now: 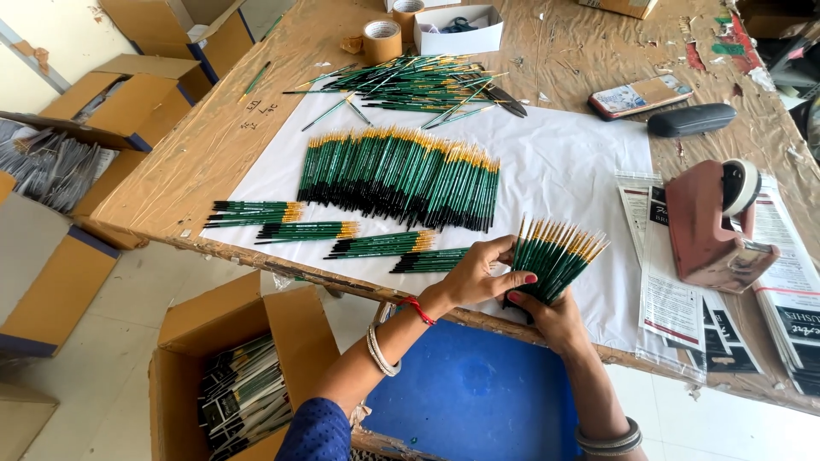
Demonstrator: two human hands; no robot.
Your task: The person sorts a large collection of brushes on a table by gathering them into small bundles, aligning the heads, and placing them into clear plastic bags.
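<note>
At the near edge of the desk (pixel 213 145), a fanned bundle of green-handled paintbrushes (pixel 555 254) stands tilted, bristle tips up and spreading to the right. The right hand (pixel 557 320) is clamped around the bundle's lower end from beneath, and the left hand (pixel 483 273) lies curled against the bundle's left side, fingers closed on the handles. A red thread and pale bangles circle the left wrist; dark bangles sit on the right forearm.

Just left of the hands, four small bundles of brushes (pixel 342 230) lie flat on a white paper sheet (pixel 564 162). Farther back on the sheet is a long dense row of brushes (pixel 401 177), and beyond it a loose heap of brushes (pixel 410 84). Right of the hands stands a reddish tape dispenser (pixel 713 224) on printed leaflets in clear sleeves (pixel 675 299). At the far side are a roll of brown tape (pixel 382 40), a small white box (pixel 457 30) and a dark case (pixel 692 119). Below the desk, near left, an open cardboard box (pixel 243 376) holds packed brushes
</note>
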